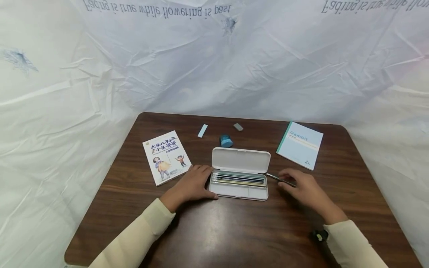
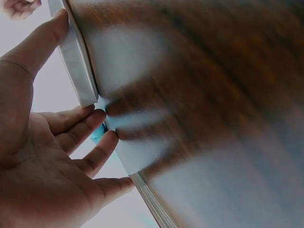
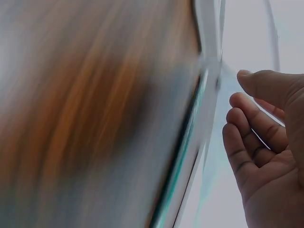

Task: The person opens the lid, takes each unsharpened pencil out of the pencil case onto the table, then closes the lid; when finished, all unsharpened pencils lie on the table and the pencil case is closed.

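Observation:
A white pencil case [image 1: 241,191] lies open on the table, its lid [image 1: 240,160] tilted back. Several pencils [image 1: 238,179] lie side by side in its upper section. My left hand [image 1: 195,182] rests at the case's left end, thumb at the near corner and fingers spread along the side; the left wrist view shows the thumb against the case's edge [image 2: 78,66]. To the right of the case, my right hand [image 1: 301,186] holds a dark pencil [image 1: 273,176] between thumb and fingers, its far end close to the case. The pencil is not discernible in the right wrist view.
Behind the case stand a blue pencil sharpener [image 1: 226,141], a grey eraser [image 1: 238,127] and a pale blue strip [image 1: 202,130]. An illustrated book [image 1: 167,158] lies left, a light blue Gambit notebook [image 1: 300,145] right. White sheeting [image 1: 214,74] hangs behind the table [image 1: 214,227].

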`<action>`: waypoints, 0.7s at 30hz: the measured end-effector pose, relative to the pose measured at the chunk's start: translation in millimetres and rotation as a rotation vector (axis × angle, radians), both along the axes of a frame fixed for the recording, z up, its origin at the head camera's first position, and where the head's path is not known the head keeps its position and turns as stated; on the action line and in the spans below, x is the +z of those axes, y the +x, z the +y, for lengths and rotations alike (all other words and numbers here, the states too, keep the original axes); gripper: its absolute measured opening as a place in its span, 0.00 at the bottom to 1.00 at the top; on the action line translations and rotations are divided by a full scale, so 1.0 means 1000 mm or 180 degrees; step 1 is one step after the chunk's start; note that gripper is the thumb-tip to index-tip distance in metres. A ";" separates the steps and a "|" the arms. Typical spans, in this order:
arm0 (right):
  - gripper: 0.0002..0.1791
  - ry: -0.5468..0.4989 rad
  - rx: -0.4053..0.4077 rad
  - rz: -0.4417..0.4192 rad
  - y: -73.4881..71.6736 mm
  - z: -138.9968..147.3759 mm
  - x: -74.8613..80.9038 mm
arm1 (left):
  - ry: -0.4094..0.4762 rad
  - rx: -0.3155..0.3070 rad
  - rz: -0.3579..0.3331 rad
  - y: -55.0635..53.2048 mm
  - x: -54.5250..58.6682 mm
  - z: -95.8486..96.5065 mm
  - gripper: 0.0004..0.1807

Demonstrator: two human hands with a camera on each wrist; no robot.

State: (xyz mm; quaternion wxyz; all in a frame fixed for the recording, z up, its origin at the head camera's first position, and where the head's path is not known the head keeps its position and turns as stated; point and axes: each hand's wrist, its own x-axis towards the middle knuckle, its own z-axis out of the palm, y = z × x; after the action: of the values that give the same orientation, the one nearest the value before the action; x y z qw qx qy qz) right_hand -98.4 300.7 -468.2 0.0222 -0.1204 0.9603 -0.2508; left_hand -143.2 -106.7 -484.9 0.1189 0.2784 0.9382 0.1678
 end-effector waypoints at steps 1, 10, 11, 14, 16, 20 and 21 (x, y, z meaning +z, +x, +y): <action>0.16 -0.0044 0.0073 -0.0014 -0.003 -0.009 0.000 | 0.0000 -0.0002 -0.0003 0.000 0.000 0.000 0.57; 0.15 -0.0010 0.0511 -0.0138 -0.025 -0.067 -0.008 | -0.0055 -0.0018 0.0042 0.000 0.001 0.001 0.56; 0.16 0.0022 0.0562 -0.0131 -0.026 -0.070 -0.009 | -0.0068 -0.0023 0.0040 0.000 0.001 0.002 0.56; 0.18 0.0128 0.0675 -0.0092 -0.029 -0.075 -0.011 | -0.0080 -0.0029 0.0016 0.000 0.001 0.002 0.57; 0.18 0.0202 0.0743 -0.0052 -0.030 -0.077 -0.012 | -0.0089 -0.0024 0.0001 0.000 0.002 0.002 0.57; 0.17 0.0349 0.0841 0.0034 -0.032 -0.080 -0.012 | -0.0097 0.0007 -0.0017 0.000 0.003 0.002 0.57; 0.16 0.0380 0.0868 0.0059 -0.032 -0.081 -0.012 | -0.0096 0.0015 -0.0019 0.000 0.004 0.001 0.57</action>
State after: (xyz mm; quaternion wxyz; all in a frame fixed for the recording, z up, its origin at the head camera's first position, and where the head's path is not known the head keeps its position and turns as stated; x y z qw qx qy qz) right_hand -130.6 219.6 -479.8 0.0544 -0.2505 0.9484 -0.1867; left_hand -142.7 -105.4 -481.4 0.1255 0.2739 0.9409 0.1547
